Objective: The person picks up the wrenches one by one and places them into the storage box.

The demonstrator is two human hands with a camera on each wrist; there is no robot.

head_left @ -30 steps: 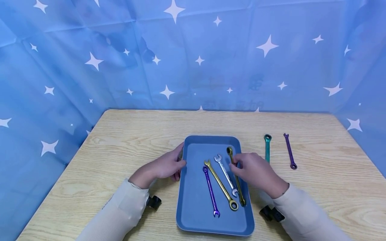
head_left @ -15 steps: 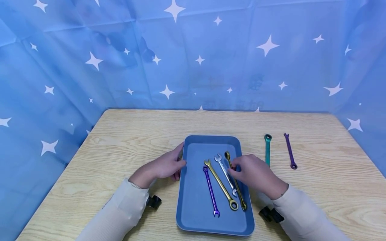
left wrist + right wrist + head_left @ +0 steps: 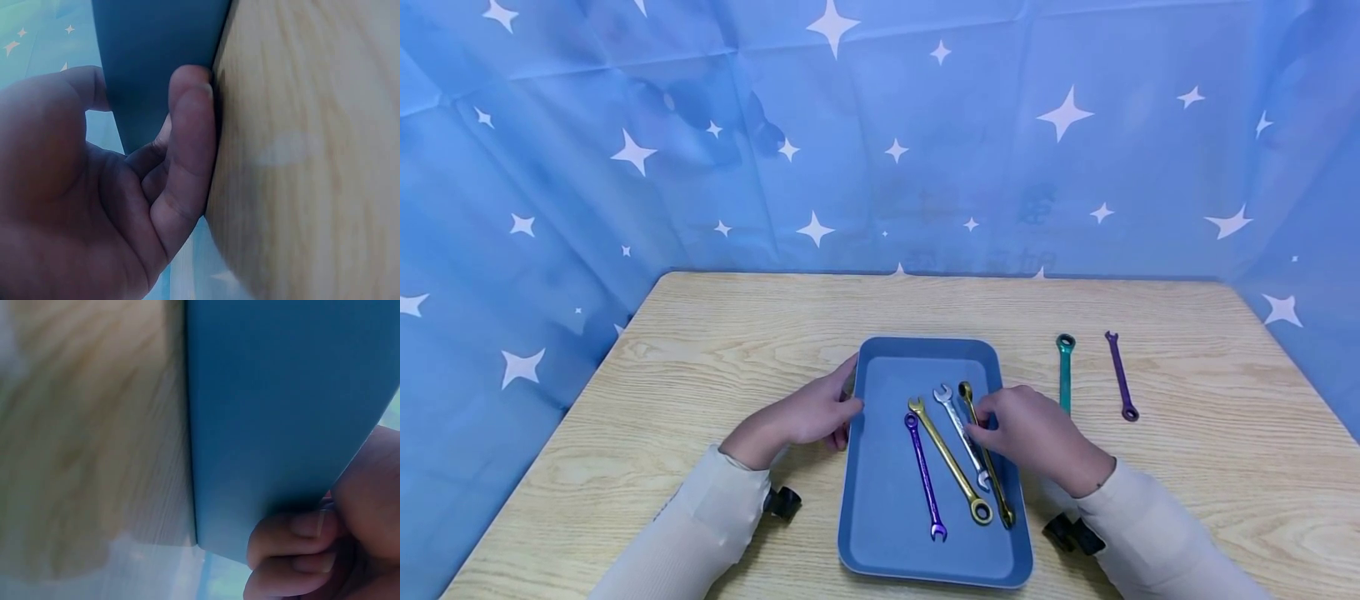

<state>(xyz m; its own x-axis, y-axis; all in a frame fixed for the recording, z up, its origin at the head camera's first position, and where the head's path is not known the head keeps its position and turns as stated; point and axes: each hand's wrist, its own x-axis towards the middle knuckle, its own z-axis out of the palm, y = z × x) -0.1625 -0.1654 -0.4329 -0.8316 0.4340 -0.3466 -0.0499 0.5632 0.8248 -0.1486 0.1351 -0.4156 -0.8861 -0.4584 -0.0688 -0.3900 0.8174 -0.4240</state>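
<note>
A blue tray (image 3: 895,533) lies on the table with several wrenches in it. My left hand (image 3: 808,412) holds its left side, thumb over the rim and fingers against the outer wall, as the left wrist view shows. My right hand (image 3: 1033,429) reaches over the right rim and pinches a dark gold wrench (image 3: 997,492). Beside that one lies a silver wrench (image 3: 958,425), then a lighter gold wrench (image 3: 951,462), then a purple wrench (image 3: 925,475). In the right wrist view the tray wall (image 3: 281,412) hides the wrenches; curled fingers (image 3: 284,540) show at its edge.
To the tray's right, a green wrench (image 3: 1065,367) and a dark purple wrench (image 3: 1121,375) lie on the wooden table (image 3: 737,333). My right hand partly covers the green one. A blue curtain with white stars (image 3: 850,150) hangs behind the table.
The dark gold wrench has shifted slightly toward me in the tray, its upper end nearer the silver wrench. My right hand moved slightly left with it. The left hand and tray stayed put.
</note>
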